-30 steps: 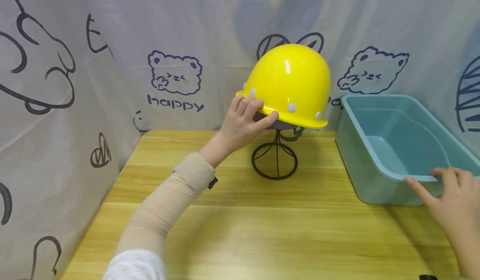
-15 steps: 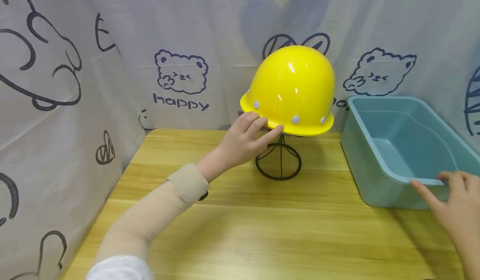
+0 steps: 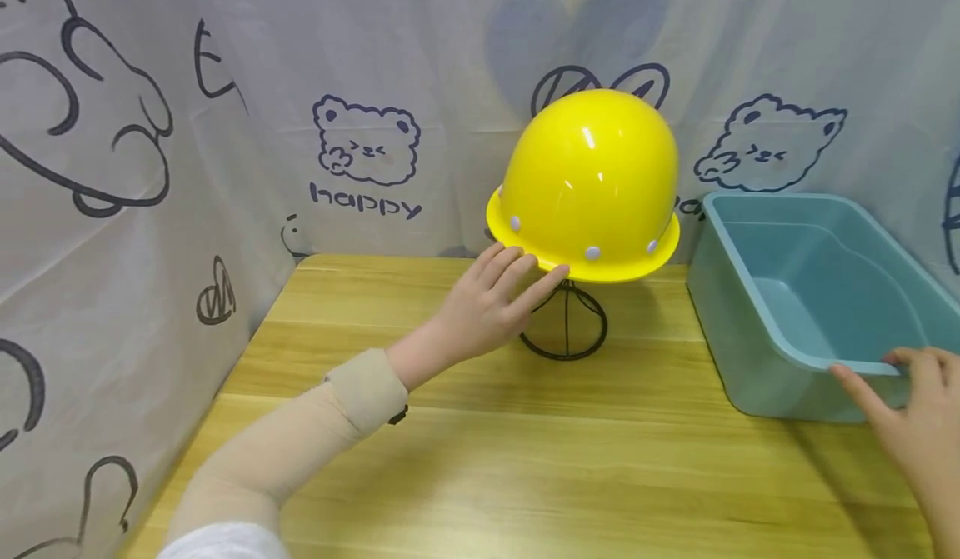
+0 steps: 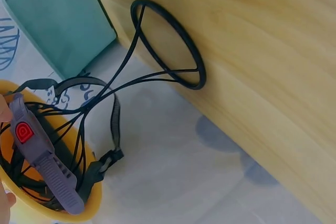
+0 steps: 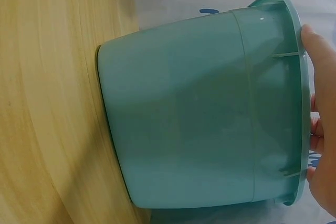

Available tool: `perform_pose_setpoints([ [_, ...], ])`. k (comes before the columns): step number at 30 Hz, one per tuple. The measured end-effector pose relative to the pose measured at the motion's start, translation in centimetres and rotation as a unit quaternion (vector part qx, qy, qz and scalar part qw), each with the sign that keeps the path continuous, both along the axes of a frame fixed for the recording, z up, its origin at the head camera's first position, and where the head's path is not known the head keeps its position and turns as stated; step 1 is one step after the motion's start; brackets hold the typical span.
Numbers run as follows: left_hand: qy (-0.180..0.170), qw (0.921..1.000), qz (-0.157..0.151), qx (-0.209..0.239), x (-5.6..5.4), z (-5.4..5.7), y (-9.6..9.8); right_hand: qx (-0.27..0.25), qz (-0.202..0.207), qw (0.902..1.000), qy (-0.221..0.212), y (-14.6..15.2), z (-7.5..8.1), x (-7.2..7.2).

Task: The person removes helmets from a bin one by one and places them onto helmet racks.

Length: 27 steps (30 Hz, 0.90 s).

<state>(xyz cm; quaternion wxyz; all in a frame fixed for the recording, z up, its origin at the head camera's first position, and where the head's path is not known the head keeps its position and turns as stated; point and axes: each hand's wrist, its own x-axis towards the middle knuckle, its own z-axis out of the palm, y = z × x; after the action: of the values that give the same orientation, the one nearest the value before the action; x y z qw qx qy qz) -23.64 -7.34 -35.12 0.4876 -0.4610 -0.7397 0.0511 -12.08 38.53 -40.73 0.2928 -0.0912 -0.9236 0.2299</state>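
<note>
A yellow hard hat (image 3: 592,176) with white studs sits over a black wire stand (image 3: 567,326), its brim nearly level. My left hand (image 3: 487,301) holds the near-left part of the brim, fingertips and thumb right at its edge. Inside the hat, the left wrist view shows a grey adjuster strap (image 4: 47,156) with a red mark, and a dark chin strap (image 4: 115,119) hanging down beside the stand's wires. At the right, my right hand (image 3: 922,409) grips the near rim of a teal plastic bin (image 3: 757,301), thumb outside and fingers over the rim.
Both the bin and the stand rest on a wooden table (image 3: 525,476). Behind and to the left hangs a white curtain (image 3: 450,59) printed with bears and lettering, close to the table's back edge.
The hard hat has come down lower over the stand and tilted more level, and my left hand has moved down with it. My right hand keeps its place on the bin's rim.
</note>
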Motion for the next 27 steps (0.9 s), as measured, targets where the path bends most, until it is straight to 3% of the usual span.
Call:
perform_pose_setpoints([
  [6, -0.008, 0.9999, 0.012, 0.003, 0.4, -0.7, -0.3, 0.003, 0.001, 1.0, 0.005, 0.1, -0.1, 0.0],
  [15, -0.067, 0.9959, 0.06, -0.004, 2.2, -1.2, -0.6, -0.012, 0.014, 0.9997, 0.014, 0.2, -0.3, 0.0],
  [21, -0.087, 0.9946, 0.056, 0.008, 2.8, -1.6, -0.6, 0.0, 0.019, 0.9996, 0.02, 0.3, -0.1, -0.1],
  [27, -0.098, 0.9934, 0.052, 0.03, 2.9, -1.4, -0.4, 0.002, 0.02, 0.9997, -0.015, 0.8, 0.9, -0.2],
])
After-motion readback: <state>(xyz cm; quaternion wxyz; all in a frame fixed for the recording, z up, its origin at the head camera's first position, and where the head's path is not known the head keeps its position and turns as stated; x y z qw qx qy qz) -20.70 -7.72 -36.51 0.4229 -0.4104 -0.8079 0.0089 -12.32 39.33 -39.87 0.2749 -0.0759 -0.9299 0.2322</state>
